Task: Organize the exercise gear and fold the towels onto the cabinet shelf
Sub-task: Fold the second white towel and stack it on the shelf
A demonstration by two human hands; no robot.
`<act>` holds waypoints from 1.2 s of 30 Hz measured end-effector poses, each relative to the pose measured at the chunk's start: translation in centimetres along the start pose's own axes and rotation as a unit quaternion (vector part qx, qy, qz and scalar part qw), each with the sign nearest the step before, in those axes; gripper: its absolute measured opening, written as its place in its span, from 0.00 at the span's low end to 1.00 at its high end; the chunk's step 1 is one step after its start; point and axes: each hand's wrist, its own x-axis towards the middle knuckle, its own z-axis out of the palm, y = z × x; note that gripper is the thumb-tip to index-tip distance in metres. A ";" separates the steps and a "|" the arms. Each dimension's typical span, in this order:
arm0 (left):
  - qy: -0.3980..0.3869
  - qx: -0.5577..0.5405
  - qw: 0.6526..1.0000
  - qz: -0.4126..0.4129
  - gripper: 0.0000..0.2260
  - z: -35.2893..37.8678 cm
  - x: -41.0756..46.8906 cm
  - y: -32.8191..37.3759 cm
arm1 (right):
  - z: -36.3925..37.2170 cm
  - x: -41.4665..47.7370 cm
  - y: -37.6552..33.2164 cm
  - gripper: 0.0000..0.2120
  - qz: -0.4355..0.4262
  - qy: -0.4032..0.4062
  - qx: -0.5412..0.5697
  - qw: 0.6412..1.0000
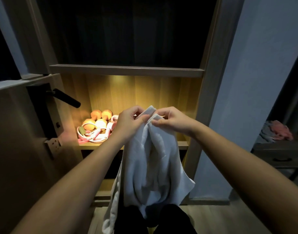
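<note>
Head view: both hands work in front of the lit wooden cabinet shelf (182, 143), centre of scene. Left hand (129, 122) pinches one top corner of the white terry towel (153, 157) between thumb and fingers; right hand (171, 121) pinches the adjacent corner the same way. Corners touch — the rest of the cloth hangs down between the forearms, toward the person's dark-clad legs (175, 218).

Gear on shelf, left half: round orange dumbbell heads (97, 119) at the far side, pink-and-white cords and handles (94, 137) heaped just nearer.

Probable faults, as judged:
1. Corner slips from a light pinch; towel drops to floor.
2. Corners mismatched; skewed fold, re-do req'd.
3. Dim light away from the shelf lamp obscures the lower hem. A pale cloth strip (111, 208) trails at near left (same towel or a second, cannot tell) and may drag.

Markings: no brand, label or text legible.
</note>
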 end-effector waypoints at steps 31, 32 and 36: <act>-0.075 0.274 0.857 -0.429 0.04 -9.9 -17.2 -20.9 | -8.7 0.4 10.1 0.12 0.271 0.471 -0.122 0.831; -0.048 0.264 0.859 -0.436 0.03 -9.9 -17.3 -21.1 | -8.7 0.2 10.1 0.12 0.275 0.471 -0.126 0.828; 0.102 0.212 0.857 -0.459 0.04 -9.3 -17.8 -21.0 | -8.8 -0.4 10.4 0.12 0.295 0.474 -0.139 0.818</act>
